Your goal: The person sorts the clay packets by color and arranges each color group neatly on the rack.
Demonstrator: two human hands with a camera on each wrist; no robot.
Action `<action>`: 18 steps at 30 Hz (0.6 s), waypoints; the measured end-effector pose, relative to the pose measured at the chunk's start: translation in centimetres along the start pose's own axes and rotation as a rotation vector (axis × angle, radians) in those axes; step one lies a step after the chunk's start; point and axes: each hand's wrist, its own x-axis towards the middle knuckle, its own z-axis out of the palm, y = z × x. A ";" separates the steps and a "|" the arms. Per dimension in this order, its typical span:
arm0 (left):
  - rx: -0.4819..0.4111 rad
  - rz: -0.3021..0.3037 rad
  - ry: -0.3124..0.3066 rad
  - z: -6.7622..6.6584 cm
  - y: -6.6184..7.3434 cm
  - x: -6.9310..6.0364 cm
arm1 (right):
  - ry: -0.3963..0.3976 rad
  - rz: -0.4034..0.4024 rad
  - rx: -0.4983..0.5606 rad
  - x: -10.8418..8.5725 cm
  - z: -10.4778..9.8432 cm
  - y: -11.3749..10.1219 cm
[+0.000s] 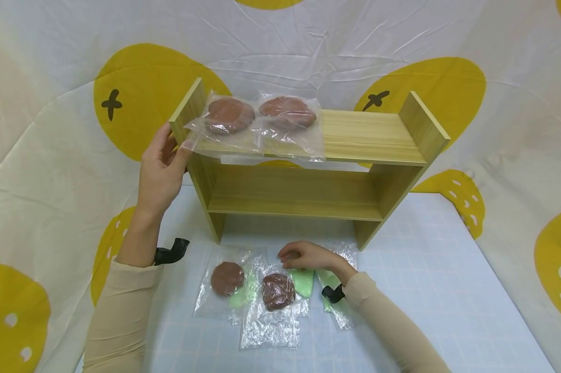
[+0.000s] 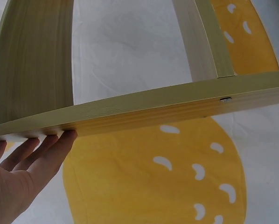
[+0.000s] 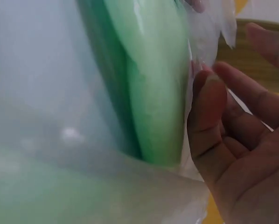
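My left hand (image 1: 161,173) is at the upper left side of the wooden shelf (image 1: 371,135); in the left wrist view its extended fingertips (image 2: 69,135) touch the outer face of the side panel (image 2: 144,100). Low over the table, my right hand (image 1: 308,256) has bent fingers beside the middle bags. In the right wrist view the thumb and a finger of the hand (image 3: 247,140) pinch the edge of a clear plastic bag holding a green piece (image 3: 158,98). Two bagged reddish-brown discs (image 1: 230,115) (image 1: 288,111) lie side by side on the top shelf.
On the blue-white table (image 1: 448,290) lie bagged brown discs (image 1: 227,278) (image 1: 278,291), with green pieces (image 1: 302,282) partly under them. Another bagged green piece (image 1: 329,280) is partly behind the right wrist. A cloth with yellow shapes (image 1: 425,88) hangs behind the shelf.
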 end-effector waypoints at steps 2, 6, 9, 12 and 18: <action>0.001 -0.003 0.000 0.0 0.0 0.0 | -0.013 -0.002 -0.035 0.3 -0.1 -0.3; 0.001 -0.002 0.001 0.0 0.0 0.0 | -0.028 0.016 -0.079 0.7 -0.1 -0.6; 0.001 -0.001 0.002 0.0 0.0 0.0 | -0.030 0.034 -0.095 0.9 -0.1 -0.8; 0.002 -0.004 0.002 0.1 0.0 0.1 | -0.035 0.045 -0.083 1.1 0.0 -0.9; 0.006 -0.007 0.005 0.0 0.0 0.1 | -0.075 0.077 -0.031 1.3 0.2 -1.0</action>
